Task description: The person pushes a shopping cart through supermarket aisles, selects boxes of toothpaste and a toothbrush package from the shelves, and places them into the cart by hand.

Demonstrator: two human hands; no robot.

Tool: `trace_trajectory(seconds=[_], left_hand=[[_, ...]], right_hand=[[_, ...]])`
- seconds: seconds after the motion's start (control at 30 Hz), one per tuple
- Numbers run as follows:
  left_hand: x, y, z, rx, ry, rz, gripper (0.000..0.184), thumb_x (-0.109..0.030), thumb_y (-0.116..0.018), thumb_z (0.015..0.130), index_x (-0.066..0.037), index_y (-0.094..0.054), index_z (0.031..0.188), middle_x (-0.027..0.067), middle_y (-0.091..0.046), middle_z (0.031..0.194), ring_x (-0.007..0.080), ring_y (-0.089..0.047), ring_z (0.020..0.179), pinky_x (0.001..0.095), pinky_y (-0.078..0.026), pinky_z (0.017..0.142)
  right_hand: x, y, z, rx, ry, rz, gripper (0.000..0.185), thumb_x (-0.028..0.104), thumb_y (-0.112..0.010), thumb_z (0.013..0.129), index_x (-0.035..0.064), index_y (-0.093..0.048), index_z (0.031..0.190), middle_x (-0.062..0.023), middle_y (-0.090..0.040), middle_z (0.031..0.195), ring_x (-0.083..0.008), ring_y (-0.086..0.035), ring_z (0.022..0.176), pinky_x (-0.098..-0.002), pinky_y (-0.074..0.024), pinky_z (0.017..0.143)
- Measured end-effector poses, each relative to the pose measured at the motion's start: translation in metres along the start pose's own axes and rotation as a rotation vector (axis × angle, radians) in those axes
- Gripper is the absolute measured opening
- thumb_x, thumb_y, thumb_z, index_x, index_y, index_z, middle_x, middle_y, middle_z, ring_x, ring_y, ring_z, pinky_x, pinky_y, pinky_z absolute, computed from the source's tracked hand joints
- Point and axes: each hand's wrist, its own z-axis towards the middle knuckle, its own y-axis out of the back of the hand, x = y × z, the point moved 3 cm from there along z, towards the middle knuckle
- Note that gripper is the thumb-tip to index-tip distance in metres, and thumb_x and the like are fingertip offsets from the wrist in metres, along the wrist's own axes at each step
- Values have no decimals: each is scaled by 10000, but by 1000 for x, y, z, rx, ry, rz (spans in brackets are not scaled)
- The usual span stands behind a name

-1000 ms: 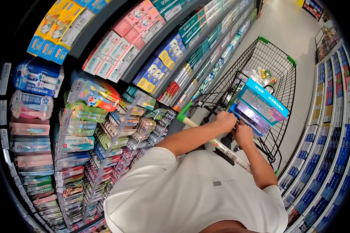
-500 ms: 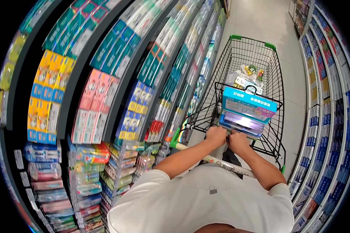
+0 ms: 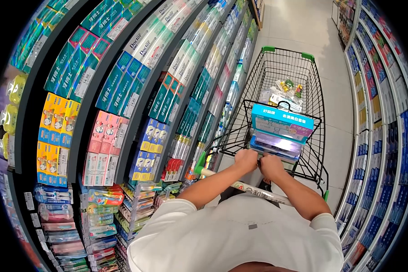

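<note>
My left hand (image 3: 246,160) and my right hand (image 3: 270,165) are side by side, fingers closed, at the near end of a black wire shopping cart (image 3: 323,97). What they grip is hidden beneath the fingers. Just ahead of them, a turquoise box (image 3: 281,119) with white lettering stands in the cart's fold-down seat section. A shiny purple box (image 3: 276,144) lies nearer to my knuckles. Under my forearms runs the cart's pale push handle (image 3: 263,193), with printed lettering. Deeper in the basket are white packages (image 3: 276,99) and a small green and yellow item (image 3: 288,85).
Shelves of boxed toothpaste (image 3: 122,86) rise close on the left, with hanging toothbrush packs (image 3: 104,213) lower down. On the right stand more shelves of blue boxes (image 3: 367,149). A pale tiled floor (image 3: 299,29) runs ahead between them.
The left shelf goods have shifted down and toward me in view as the cart and I advance along the aisle. My hands remain together, closed, in the same place on the cart.
</note>
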Motion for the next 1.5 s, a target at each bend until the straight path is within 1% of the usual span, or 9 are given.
trace_trajectory(seconds=[0.1, 0.2, 0.27, 0.43, 0.5, 0.73, 0.87, 0.93, 1.5], left_hand=[[0, 11, 13, -89, -13, 67, 126, -138, -667, 684, -68, -724, 772, 151, -699, 849, 295, -690, 831, 397, -553, 705], [10, 10, 38, 5, 6, 149, 272, -301, -697, 652, -72, -723, 796, 167, -693, 831, 319, -685, 816, 421, -545, 717], [11, 20, 47, -76, -49, 115, 247, -322, -686, 667, -86, -713, 733, 149, -687, 771, 325, -680, 768, 432, -538, 694], [19, 35, 82, -48, -61, 136, 180, -261, -703, 674, -113, -714, 776, 122, -673, 763, 305, -667, 746, 406, -529, 660], [17, 51, 97, 27, -52, 149, 248, -259, -738, 671, -68, -713, 825, 111, -698, 867, 280, -689, 821, 374, -556, 710], [27, 88, 164, 23, -72, 144, 304, -288, -758, 646, -81, -720, 865, 144, -689, 891, 308, -677, 863, 407, -548, 749], [27, 119, 194, 50, -72, 109, 277, -271, -758, 641, -62, -716, 818, 144, -692, 886, 305, -681, 852, 399, -547, 748], [31, 125, 210, -25, -90, 99, 227, -243, -732, 655, -61, -712, 789, 140, -695, 864, 296, -685, 831, 392, -547, 733], [32, 175, 326, -30, -109, 72, 184, -217, -678, 686, -59, -706, 777, 134, -695, 825, 287, -688, 799, 387, -550, 700]], right_hand=[[-9, 0, 16, -64, 18, 5, 185, 155, -593, 762, -2, -681, 721, -200, -641, 908, -360, -653, 746, -444, -528, 684], [-20, 0, 30, -96, 7, 21, 196, 169, -594, 770, -1, -674, 713, -209, -632, 890, -375, -647, 743, -459, -523, 681], [-22, 9, 42, -49, 14, 9, 151, 104, -578, 749, 6, -692, 752, -193, -652, 910, -342, -664, 793, -433, -536, 698], [-33, 30, 71, -17, -43, 27, 144, 107, -607, 733, -1, -698, 765, -189, -651, 906, -345, -664, 796, -427, -540, 702], [-40, 41, 85, -25, -39, 23, 148, 113, -614, 731, -6, -697, 765, -192, -647, 925, -347, -664, 797, -426, -541, 707], [-77, 62, 146, -74, -53, 8, 135, 117, -643, 718, -10, -685, 735, -188, -643, 926, -358, -659, 793, -438, -534, 708], [-100, 77, 180, -60, -59, 11, 178, 158, -625, 736, -11, -680, 723, -193, -638, 918, -369, -651, 793, -442, -526, 706], [-114, 74, 196, -139, -47, -9, 198, 201, -640, 749, 14, -674, 694, -173, -625, 858, -364, -641, 718, -453, -526, 669], [-182, 127, 286, -90, -35, -38, 200, 210, -658, 746, 14, -675, 713, -140, -622, 829, -320, -646, 686, -429, -534, 629]])
